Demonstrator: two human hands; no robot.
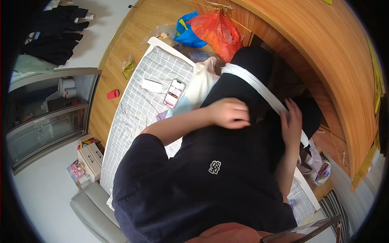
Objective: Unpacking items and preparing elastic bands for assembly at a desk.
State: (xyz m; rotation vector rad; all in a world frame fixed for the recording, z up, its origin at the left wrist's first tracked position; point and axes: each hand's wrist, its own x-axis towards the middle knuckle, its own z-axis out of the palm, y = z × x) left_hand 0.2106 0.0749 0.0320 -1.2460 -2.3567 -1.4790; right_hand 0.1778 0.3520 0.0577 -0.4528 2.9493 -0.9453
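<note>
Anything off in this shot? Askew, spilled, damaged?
The white cloth strip looks odd: it stretches across both legs of the black trousers, with the right hand at it. Also, a lone red item, perhaps a slipper, lies on the wooden floor. No obvious spill or damage.

Left hand (pixel 231 114) loosely curled, right hand (pixel 291 123) stretched out

Room lay between the left hand (pixel 229 114) and right hand (pixel 292 124); beyond, the band (pixel 257 88) crossed both legs (pixel 239 90), while the desk (pixel 338 60) blocked the far right.
</note>
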